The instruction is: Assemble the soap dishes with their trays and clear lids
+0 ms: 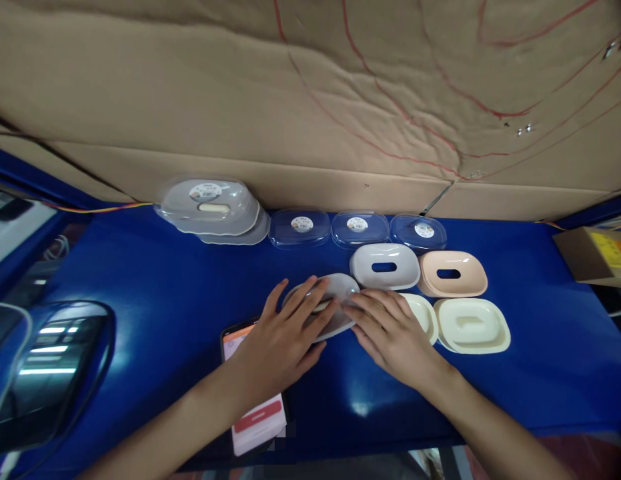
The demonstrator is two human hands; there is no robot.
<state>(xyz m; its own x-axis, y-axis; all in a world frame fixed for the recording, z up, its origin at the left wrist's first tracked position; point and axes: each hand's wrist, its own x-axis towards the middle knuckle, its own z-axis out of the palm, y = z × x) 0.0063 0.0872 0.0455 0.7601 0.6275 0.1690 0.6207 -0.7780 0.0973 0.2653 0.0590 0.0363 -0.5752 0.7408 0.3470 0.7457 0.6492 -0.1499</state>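
Observation:
Between my two hands is a grey oval dish [335, 327] with a pale strip in its middle. My left hand [285, 340] lies over its left side, fingers spread across the top and thumb at the near edge. My right hand [393, 330] grips the right rim with its fingers close together. Part of the dish and the undersides of both hands are hidden. Just behind my right hand sits a cream dish [424, 317], partly covered by it. Beyond are another grey dish [407, 267] and a peach dish [475, 273], each with a slot in the middle.
A cream dish [497, 330] with a filled centre stands at the right. Clear labelled lids [317, 235] line the back beside stacked lidded grey dishes [235, 217]. A phone [257, 420] lies under my left forearm. A dark glossy device [45, 373] and a cardboard box [580, 257] flank the blue table [155, 313].

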